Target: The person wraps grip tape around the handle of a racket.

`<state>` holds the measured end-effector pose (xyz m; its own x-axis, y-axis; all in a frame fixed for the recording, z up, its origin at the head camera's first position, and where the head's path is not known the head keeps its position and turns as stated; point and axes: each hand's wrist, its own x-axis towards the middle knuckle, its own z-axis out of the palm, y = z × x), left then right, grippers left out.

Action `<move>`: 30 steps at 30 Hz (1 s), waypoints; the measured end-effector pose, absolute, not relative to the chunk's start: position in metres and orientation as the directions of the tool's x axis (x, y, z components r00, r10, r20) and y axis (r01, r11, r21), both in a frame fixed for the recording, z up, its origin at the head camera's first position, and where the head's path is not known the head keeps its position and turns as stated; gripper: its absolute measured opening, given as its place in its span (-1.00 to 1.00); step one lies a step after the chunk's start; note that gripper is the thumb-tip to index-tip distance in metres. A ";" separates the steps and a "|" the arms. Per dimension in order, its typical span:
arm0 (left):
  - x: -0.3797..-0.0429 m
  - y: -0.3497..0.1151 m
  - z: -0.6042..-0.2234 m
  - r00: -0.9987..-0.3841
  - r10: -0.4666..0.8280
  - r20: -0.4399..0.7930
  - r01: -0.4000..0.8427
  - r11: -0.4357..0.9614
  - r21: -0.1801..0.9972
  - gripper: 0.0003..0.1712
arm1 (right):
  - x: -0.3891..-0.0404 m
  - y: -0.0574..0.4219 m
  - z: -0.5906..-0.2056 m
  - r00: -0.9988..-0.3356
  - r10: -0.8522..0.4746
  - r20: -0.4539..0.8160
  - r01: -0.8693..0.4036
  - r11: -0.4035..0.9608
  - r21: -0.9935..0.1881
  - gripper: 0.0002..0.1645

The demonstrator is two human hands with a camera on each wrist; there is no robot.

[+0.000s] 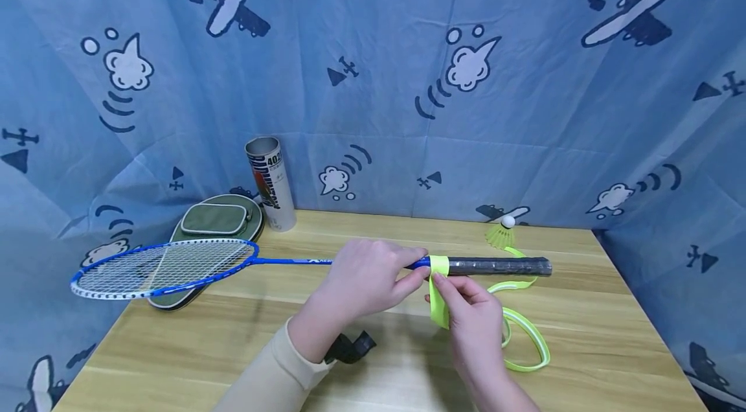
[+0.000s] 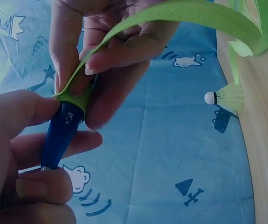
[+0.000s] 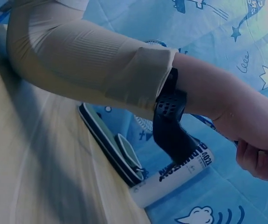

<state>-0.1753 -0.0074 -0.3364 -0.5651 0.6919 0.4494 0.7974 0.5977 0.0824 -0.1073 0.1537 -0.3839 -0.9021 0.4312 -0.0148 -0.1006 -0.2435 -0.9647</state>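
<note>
A blue and white badminton racket (image 1: pixel 294 261) is held level above the table, its strung head to the left and its black handle (image 1: pixel 501 266) to the right. My left hand (image 1: pixel 373 276) grips it at the blue cone (image 2: pixel 61 133), thumb close against the band of tape. A yellow-green grip tape (image 1: pixel 439 308) goes round the handle's upper end. My right hand (image 1: pixel 474 318) pinches this tape just under the handle. In the left wrist view the tape's free length arcs off to the right. The right wrist view shows mainly the left forearm and part of the left hand (image 3: pixel 255 161).
A yellow shuttlecock (image 1: pixel 500 234) stands at the back right near loops of loose tape. At the back left are a shuttlecock tube (image 1: pixel 274 185) and a green racket cover (image 1: pixel 215 217). Behind the wooden table (image 1: pixel 594 321) hangs a blue printed curtain (image 1: pixel 373 75).
</note>
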 end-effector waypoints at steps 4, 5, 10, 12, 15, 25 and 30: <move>-0.173 -0.010 -0.333 -0.571 0.721 0.392 0.807 0.580 0.110 -0.57 | -0.108 0.153 -0.387 -0.879 0.477 0.007 -0.128 -0.220 -0.967 -0.81; -0.173 -0.011 -0.333 -0.563 0.730 0.387 0.815 0.568 0.113 -0.56 | -0.108 0.153 -0.387 -0.876 0.483 0.012 -0.140 -0.230 -0.963 -0.81; -0.173 -0.013 -0.331 -0.494 0.755 0.430 0.859 0.499 0.112 -0.59 | -0.110 0.154 -0.386 -0.882 0.468 0.051 -0.217 -0.308 -0.926 -0.81; -0.174 -0.015 -0.331 -0.480 0.753 0.450 0.865 0.493 0.097 -0.63 | -0.110 0.155 -0.385 -0.892 0.446 0.073 -0.234 -0.317 -0.919 -0.83; -0.174 -0.018 -0.331 -0.477 0.748 0.461 0.863 0.499 0.082 -0.66 | -0.109 0.156 -0.386 -0.906 0.412 0.097 -0.239 -0.307 -0.921 -0.86; -0.171 -0.016 -0.329 -0.463 0.733 0.498 0.852 0.522 0.024 -0.68 | -0.105 0.155 -0.389 -0.876 0.445 0.187 -0.285 -0.164 -0.944 -0.77; -0.171 -0.017 -0.329 -0.481 0.735 0.478 0.844 0.536 0.026 -0.64 | -0.105 0.154 -0.393 -0.879 0.405 0.252 -0.310 -0.084 -0.947 -0.83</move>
